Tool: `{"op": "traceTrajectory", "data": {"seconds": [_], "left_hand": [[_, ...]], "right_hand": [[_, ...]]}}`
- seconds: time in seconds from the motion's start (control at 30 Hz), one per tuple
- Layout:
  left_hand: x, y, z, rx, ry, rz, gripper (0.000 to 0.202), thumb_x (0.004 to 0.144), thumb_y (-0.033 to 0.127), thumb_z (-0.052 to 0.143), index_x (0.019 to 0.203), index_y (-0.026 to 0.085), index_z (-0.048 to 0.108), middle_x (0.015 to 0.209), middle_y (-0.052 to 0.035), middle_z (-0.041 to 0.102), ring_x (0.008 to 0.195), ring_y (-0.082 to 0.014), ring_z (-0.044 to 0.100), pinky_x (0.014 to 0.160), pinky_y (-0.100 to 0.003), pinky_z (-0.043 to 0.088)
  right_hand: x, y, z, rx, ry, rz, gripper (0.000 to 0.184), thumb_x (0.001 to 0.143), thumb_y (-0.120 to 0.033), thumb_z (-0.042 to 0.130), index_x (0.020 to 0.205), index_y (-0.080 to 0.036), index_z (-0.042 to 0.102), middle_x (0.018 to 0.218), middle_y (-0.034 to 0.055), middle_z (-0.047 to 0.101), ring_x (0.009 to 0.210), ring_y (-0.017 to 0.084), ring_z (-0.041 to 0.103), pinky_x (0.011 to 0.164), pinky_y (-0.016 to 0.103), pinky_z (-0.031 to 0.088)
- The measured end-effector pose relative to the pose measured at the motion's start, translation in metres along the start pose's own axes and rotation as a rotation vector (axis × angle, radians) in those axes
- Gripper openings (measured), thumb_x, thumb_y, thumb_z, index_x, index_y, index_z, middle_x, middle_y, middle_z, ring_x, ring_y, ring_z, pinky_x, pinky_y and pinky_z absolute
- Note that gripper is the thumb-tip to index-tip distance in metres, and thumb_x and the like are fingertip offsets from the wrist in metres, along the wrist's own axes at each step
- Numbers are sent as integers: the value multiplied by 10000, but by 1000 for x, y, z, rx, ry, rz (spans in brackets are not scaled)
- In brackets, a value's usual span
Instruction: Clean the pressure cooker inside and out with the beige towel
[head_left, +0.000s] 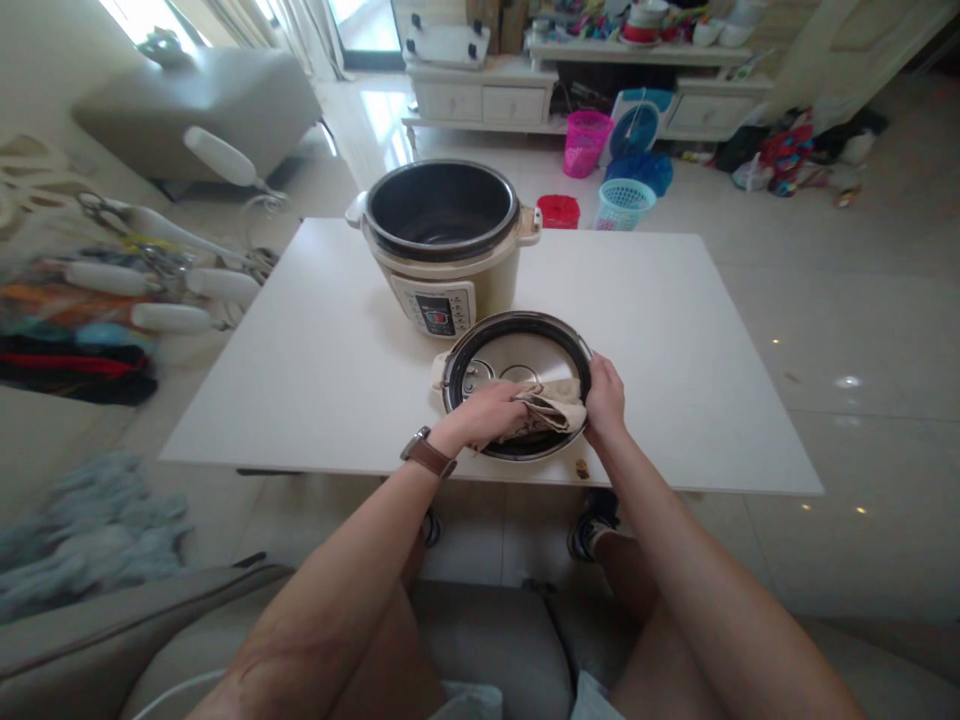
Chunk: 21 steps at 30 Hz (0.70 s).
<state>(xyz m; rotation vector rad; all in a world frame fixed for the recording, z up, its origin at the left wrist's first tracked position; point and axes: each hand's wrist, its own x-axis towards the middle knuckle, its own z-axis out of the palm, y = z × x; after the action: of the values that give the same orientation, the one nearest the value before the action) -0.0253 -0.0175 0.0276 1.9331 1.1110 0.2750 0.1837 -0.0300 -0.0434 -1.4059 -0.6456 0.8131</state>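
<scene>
The lid point(517, 352) of an electric pressure cooker lies with its metal inner side up near the front of the table. My left hand point(491, 412), below a brown-strapped watch, grips a beige cloth point(559, 405) pressed against the inside of the lid. Round the right side of the lid's rim, my right hand point(604, 395) is closed, with its fingertips partly hidden. Just behind stands the cooker body point(450, 255), uncovered, its dark inner pot point(442, 205) showing and its control panel facing me.
Both stand on a white table point(660, 330); a small dark-yellow bit point(582, 468) lies at its front edge. Beyond it on the floor are a pink basket point(586, 145), a light-blue basket point(625, 203) and a red container point(559, 211). A white-handled rack point(172, 260) is at left.
</scene>
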Motion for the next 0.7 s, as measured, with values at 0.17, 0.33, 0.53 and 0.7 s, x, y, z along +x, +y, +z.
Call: {"op": "traceTrajectory", "data": {"seconds": [0.17,0.33,0.53,0.7], "left_hand": [[12,-11,2,-352,142,-22,295,762,275,544,914,168,773,1089,-77,789,1088,-304,660,1061,-397,476],[23,-22,3,-632,520,-165,299,749,291,576,944,158,760,1080,-88,774,1083,-310,657,1071,-440,483],[19,-7,8,-466,517,-28,280,859,282,558,1036,190,755,1155,-102,776,1144,-324,658,1115,-456,456],[19,8,28,-405,367,42,344,912,285,524,1163,215,748,1237,-108,762,1212,-316,651,1134,-437,443]], "right_hand": [[0,-1,-1,46,27,59,441,826,-570,675,1084,-216,728,1080,15,750,1034,195,656,986,362,504],[-5,-7,0,22,51,105,489,785,-603,716,1073,-208,718,1058,23,750,1021,207,654,950,351,510],[-10,-9,2,25,51,141,560,737,-609,741,1126,-208,708,1025,27,753,990,221,663,880,344,513],[-11,-7,2,54,57,142,522,746,-588,725,1114,-218,710,1029,16,758,991,212,665,898,339,510]]}}
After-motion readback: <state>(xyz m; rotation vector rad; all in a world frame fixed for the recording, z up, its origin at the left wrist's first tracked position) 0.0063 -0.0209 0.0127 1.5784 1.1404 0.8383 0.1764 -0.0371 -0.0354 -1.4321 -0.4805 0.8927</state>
